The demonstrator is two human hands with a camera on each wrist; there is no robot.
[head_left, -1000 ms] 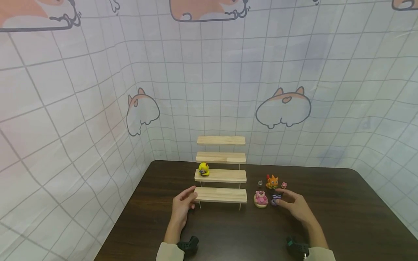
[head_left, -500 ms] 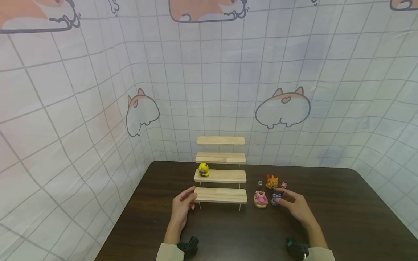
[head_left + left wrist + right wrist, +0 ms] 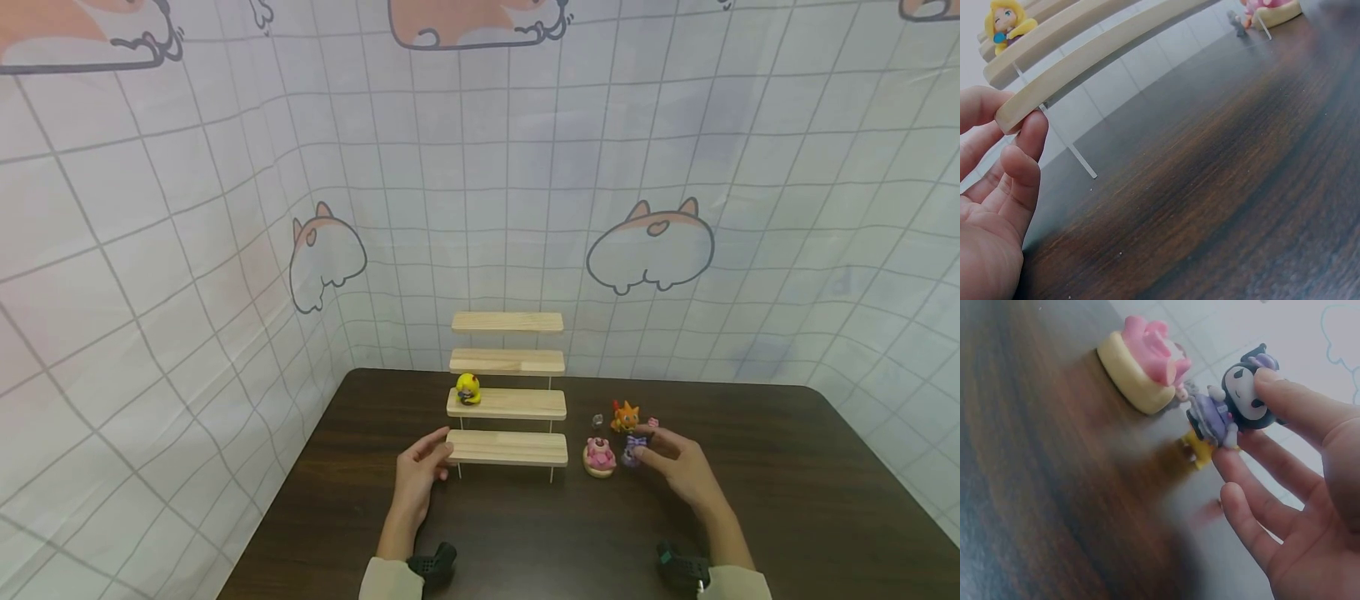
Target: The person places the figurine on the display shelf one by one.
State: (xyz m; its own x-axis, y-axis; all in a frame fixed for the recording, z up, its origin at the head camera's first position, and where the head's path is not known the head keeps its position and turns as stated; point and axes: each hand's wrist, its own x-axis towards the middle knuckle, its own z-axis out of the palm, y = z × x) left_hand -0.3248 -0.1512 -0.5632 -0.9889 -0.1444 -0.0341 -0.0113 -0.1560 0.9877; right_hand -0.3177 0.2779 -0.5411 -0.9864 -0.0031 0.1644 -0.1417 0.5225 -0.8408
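Note:
My left hand point(image 3: 416, 475) grips the left end of the lowest board of a tiered wooden display stand point(image 3: 507, 448). In the left wrist view, fingertips point(image 3: 1034, 134) curl under that board. A yellow-haired figurine point(image 3: 468, 389) sits at the left of the second board up. My right hand point(image 3: 682, 471) pinches a black-and-purple figurine point(image 3: 1213, 419) by its head, between thumb and fingers. In the right wrist view it tilts and appears slightly off the table. A pink bear figurine point(image 3: 599, 457) with a cream base stands just left of it.
Behind the held figurine are an orange figurine point(image 3: 626, 417), a small grey one point(image 3: 597, 421) and a small pink one point(image 3: 653, 422), partly covered by my fingers. The dark wooden table point(image 3: 525, 542) ends at a white grid-patterned cloth point(image 3: 510, 208) at the back.
My right hand has risen slightly with the black-and-purple figurine between its fingers. The left hand keeps its hold on the lowest board, and the other figurines stay in place.

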